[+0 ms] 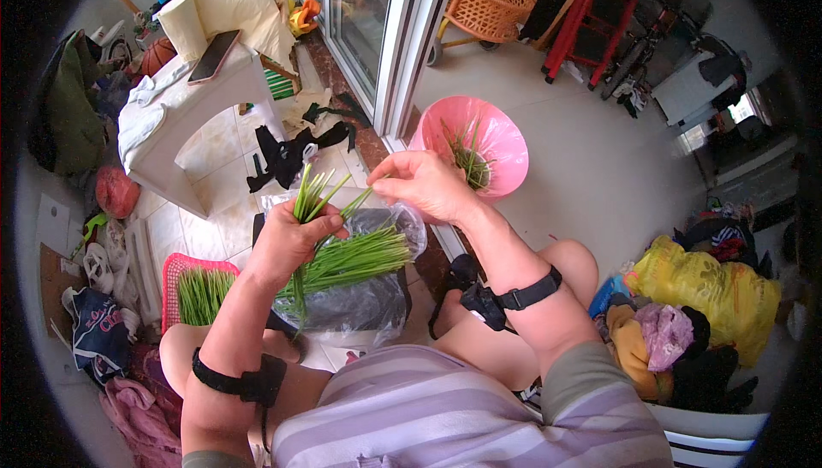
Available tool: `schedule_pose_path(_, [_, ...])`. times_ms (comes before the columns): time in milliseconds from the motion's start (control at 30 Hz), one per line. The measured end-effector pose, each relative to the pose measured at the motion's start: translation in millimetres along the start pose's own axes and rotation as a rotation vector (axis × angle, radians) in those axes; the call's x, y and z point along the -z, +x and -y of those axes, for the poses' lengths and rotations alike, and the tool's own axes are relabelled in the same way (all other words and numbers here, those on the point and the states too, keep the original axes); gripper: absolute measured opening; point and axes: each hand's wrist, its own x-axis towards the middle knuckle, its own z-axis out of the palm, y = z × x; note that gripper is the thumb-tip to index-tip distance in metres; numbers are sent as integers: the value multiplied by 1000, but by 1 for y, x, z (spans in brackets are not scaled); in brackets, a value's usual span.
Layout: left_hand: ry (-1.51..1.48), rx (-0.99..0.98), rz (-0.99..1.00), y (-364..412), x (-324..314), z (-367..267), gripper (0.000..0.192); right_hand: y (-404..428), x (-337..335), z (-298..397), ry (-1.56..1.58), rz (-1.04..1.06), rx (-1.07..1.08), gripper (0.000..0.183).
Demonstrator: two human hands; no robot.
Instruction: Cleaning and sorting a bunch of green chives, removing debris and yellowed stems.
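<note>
My left hand is closed around an upright bunch of green chives, their pale ends pointing up and away from me. At the bunch's right side, the thumb and index finger of my right hand pinch the end of a thin stalk. Below both hands, a pile of chives lies on a clear plastic bag spread over a dark surface. More chives fill a pink plastic basket to the left. Just beyond my right hand, a pink bin with a plastic liner holds green and brownish scraps.
A white stool bears a phone and cloths. Black cloth lies on the tiles. A sliding door frame rises beyond the bin. Clothes and a yellow bag sit at right; a red ladder stands behind.
</note>
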Motion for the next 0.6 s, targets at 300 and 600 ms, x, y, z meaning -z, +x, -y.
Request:
schedule_pose_path(300, [219, -187, -43, 1, -2, 8, 22, -5, -12, 10, 27, 33, 13, 17])
schedule_pose_path(600, [151, -124, -73, 3, 3, 4, 9, -3, -8, 9, 124, 108, -64, 36])
